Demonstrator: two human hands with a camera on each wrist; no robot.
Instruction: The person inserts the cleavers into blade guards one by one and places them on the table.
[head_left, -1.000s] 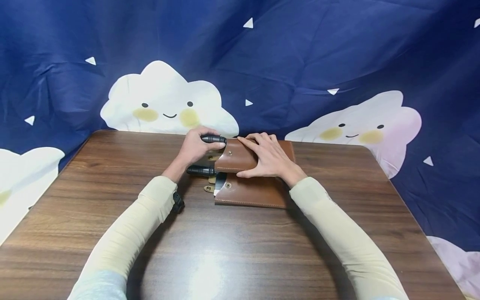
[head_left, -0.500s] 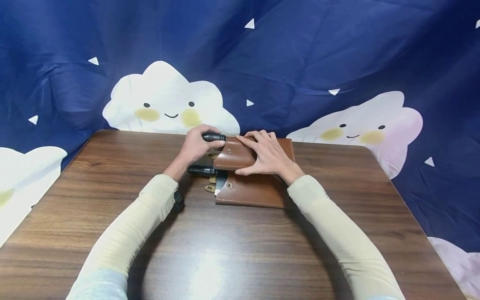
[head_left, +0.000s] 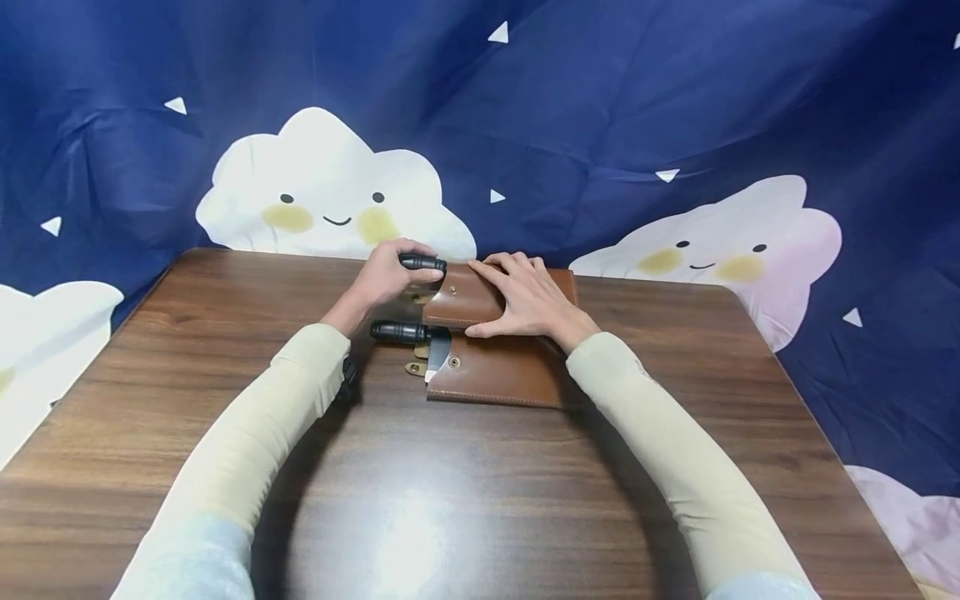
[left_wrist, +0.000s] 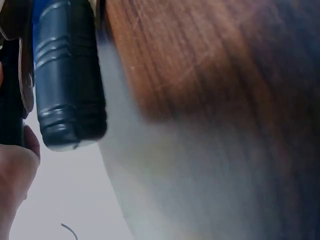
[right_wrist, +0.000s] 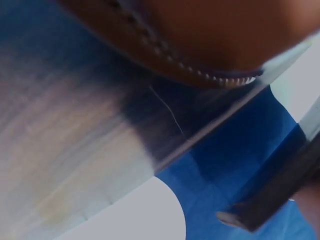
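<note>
Two brown leather sheaths lie one behind the other on the table in the head view, each with a ribbed black knife handle at its left. My left hand pinches the handle of the far knife, right by the sheath mouth. With thumb and fingers spread across it, my right hand grips the far sheath. Nearer me lies the other sheath, untouched at its front part; a strip of grey blade shows at its mouth. Its handle looms large in the left wrist view.
Brass-studded strap ends stick out left of the near sheath. The brown wooden table ends just behind the sheaths, against a blue cloth with printed clouds.
The far sheath and its knife have shifted slightly away from the near one, with both hands still on them. More of the near blade shows. The head view has tilted a little.
</note>
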